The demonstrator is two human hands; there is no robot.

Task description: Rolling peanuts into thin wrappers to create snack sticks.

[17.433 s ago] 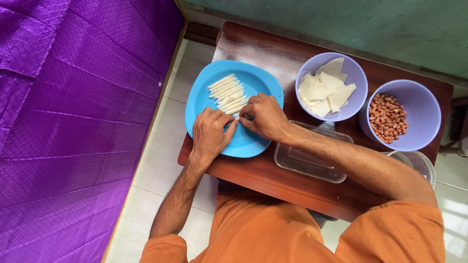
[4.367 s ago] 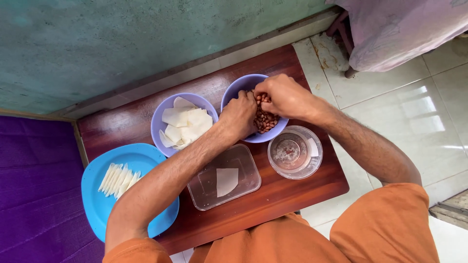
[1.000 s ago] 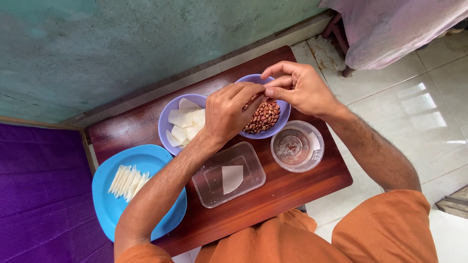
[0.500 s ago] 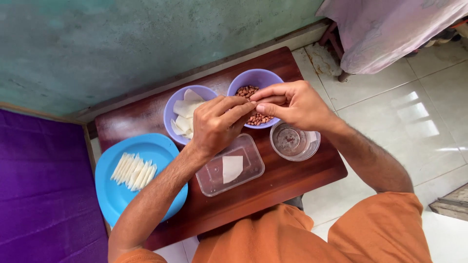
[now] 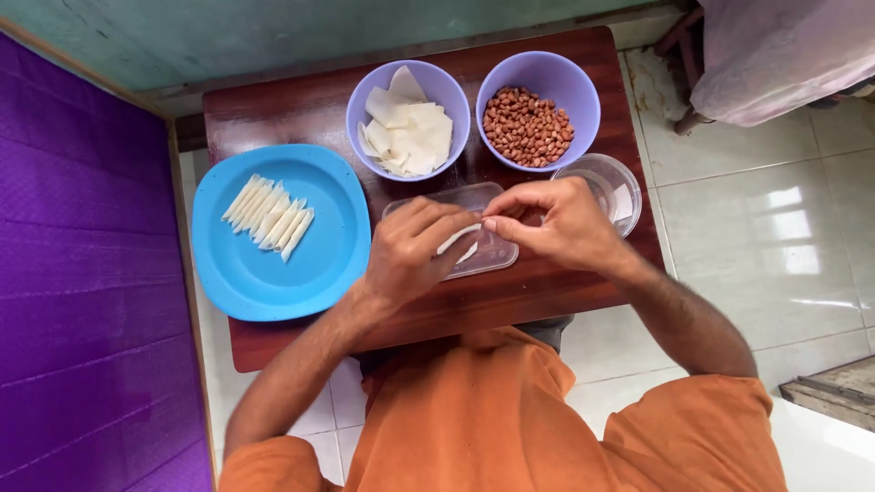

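Note:
My left hand (image 5: 408, 257) and my right hand (image 5: 554, 223) meet over a clear rectangular tray (image 5: 488, 257) on a small dark wooden table (image 5: 292, 109). Both pinch a thin white wrapper piece (image 5: 456, 240) that curls between the fingertips. Just beyond my hands stands a purple bowl of white wrapper pieces (image 5: 407, 121), and beside it a purple bowl of peanuts (image 5: 529, 125). To the left, a blue plate (image 5: 273, 264) carries several rolled white sticks (image 5: 269, 215) laid side by side.
A small clear round bowl (image 5: 609, 187) sits right of the tray, partly behind my right hand. A purple mat (image 5: 82, 273) covers the floor at left, white tiles lie at right, and a teal wall runs behind the table.
My hands have come back from the peanut bowl to above the clear tray. The white wrapper, which lay flat in the tray, is now held and curled between my fingers.

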